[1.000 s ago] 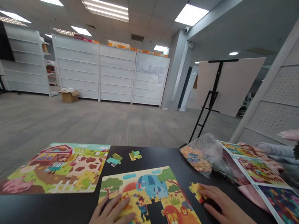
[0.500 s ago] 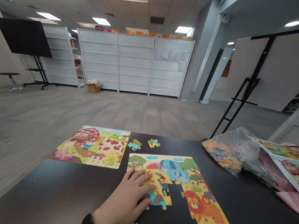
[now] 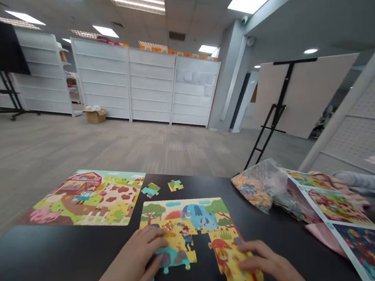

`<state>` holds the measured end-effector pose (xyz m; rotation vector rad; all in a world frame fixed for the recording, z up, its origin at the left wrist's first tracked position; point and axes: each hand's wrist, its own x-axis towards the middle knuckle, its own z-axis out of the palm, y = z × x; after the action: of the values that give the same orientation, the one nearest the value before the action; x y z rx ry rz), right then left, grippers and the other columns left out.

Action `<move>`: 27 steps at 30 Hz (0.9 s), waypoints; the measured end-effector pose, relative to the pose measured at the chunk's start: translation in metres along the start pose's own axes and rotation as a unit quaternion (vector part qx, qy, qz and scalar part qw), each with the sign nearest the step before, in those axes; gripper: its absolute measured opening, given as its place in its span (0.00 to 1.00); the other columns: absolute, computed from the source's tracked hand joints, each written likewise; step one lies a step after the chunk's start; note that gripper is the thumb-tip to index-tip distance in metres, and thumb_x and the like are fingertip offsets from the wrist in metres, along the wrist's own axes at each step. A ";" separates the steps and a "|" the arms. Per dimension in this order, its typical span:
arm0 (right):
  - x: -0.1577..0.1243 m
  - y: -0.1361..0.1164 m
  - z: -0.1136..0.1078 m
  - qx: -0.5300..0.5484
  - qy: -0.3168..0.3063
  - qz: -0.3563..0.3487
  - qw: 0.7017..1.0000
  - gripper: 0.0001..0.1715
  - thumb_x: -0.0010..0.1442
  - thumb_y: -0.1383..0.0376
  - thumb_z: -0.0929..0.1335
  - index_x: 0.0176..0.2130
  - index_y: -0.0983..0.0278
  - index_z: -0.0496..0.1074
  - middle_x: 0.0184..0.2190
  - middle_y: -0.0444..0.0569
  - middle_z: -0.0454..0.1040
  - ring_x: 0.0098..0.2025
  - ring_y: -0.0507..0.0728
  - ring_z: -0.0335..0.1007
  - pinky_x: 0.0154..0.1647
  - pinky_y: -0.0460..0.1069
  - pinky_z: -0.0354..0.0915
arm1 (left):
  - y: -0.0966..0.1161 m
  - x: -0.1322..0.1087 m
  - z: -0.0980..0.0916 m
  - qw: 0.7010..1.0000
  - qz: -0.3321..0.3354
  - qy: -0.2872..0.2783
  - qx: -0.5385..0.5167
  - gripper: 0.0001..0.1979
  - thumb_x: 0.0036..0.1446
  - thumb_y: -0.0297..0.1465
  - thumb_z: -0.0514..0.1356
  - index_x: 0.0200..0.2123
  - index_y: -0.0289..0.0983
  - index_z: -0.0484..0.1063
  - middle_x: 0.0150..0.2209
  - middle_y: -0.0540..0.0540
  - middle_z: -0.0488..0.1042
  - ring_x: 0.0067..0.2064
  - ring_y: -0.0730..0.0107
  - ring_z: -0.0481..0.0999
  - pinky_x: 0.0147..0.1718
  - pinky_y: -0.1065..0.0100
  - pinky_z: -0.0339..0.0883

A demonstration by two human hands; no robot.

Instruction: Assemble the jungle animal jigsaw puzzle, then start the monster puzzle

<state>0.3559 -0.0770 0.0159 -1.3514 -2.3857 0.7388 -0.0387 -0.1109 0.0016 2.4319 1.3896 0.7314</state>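
Observation:
A half-built animal jigsaw (image 3: 197,217) with an elephant and a lion lies on the black table (image 3: 36,275) in front of me. My left hand (image 3: 135,269) rests flat on its left part, fingers spread over the tiger and a teal piece. My right hand (image 3: 272,270) is at the puzzle's lower right corner, its fingers curled onto a yellow puzzle piece (image 3: 241,274) beside the lion. A dark gap runs down the middle of the puzzle between my hands.
A finished farm jigsaw (image 3: 85,200) lies at the far left, with two loose pieces (image 3: 150,190) (image 3: 175,185) beside it. A clear bag of pieces (image 3: 266,190) and printed picture sheets (image 3: 342,217) lie at the right. Behind are carpet, white shelving and an easel.
My right hand, out of view half a second ago, is back at the puzzle's lower right edge on a yellow piece. My left hand stays on the puzzle's left part. The camera swung back right.

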 end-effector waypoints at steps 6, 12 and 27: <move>0.079 -0.054 0.027 -0.003 -0.061 -0.070 0.996 0.14 0.57 0.61 0.76 0.45 0.59 0.80 0.58 0.54 0.73 0.62 0.65 0.67 0.64 0.58 0.64 | 0.000 0.001 -0.002 1.000 0.004 -0.003 -0.010 0.15 0.64 0.23 0.55 0.47 0.46 0.74 0.53 0.49 0.76 0.53 0.60 0.75 0.54 0.62 0.69; 0.081 -0.039 0.034 -0.037 -0.068 -0.124 0.989 0.14 0.63 0.59 0.72 0.47 0.61 0.79 0.60 0.58 0.72 0.64 0.65 0.65 0.66 0.61 0.62 | 0.002 0.004 -0.002 1.000 -0.008 -0.017 -0.021 0.12 0.64 0.24 0.55 0.45 0.45 0.74 0.50 0.49 0.75 0.51 0.61 0.74 0.53 0.62 0.68; 0.197 -0.054 0.033 -0.073 0.054 -0.076 0.993 0.21 0.62 0.68 0.66 0.55 0.66 0.74 0.59 0.57 0.73 0.62 0.61 0.68 0.66 0.55 0.60 | 0.004 0.008 0.002 0.999 -0.021 0.000 -0.032 0.11 0.62 0.23 0.55 0.42 0.42 0.74 0.47 0.46 0.75 0.49 0.59 0.73 0.51 0.60 0.68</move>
<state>0.2015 0.0598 0.0211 -1.2128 -2.4620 0.4480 -0.0315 -0.1060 0.0043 2.3467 1.3899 0.7536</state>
